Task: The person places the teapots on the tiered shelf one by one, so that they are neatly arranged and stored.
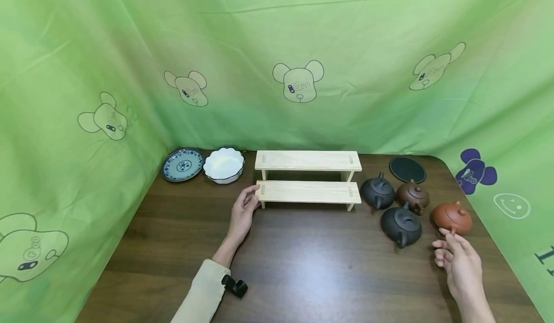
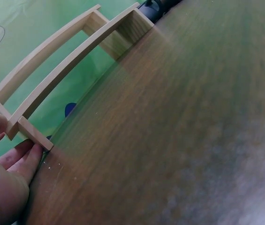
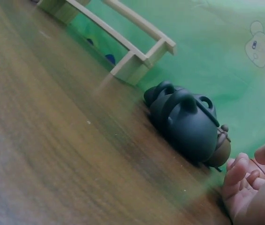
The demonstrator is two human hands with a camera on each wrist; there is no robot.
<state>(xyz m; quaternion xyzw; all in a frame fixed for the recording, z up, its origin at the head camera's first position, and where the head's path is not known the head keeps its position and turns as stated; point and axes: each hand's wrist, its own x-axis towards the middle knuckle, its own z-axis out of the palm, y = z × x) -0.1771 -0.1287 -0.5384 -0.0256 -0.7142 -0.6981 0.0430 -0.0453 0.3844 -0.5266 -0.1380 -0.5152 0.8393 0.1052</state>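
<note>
A two-step wooden stand (image 1: 308, 191) (image 2: 52, 77) (image 3: 105, 24) is in the middle. My left hand (image 1: 242, 219) (image 2: 3, 173) grips the left end of its lower step, the thumb at the board and other fingers by the leg. At the right, my right hand (image 1: 463, 265) (image 3: 256, 187) has its fingers curled at the handle of the orange teapot (image 1: 452, 217); the hand hides part of that handle. Left of this teapot are two black teapots (image 1: 401, 225) (image 3: 188, 126) and a dark brown teapot (image 1: 412, 196) (image 3: 223, 149).
Behind the teapots lies a round black mat (image 1: 408, 169). A blue patterned plate (image 1: 183, 165) and a white scalloped bowl (image 1: 223, 164) are left of the stand. Green cloth (image 1: 242, 116) with printed bear heads hangs behind and along both sides of the brown table (image 1: 298, 260).
</note>
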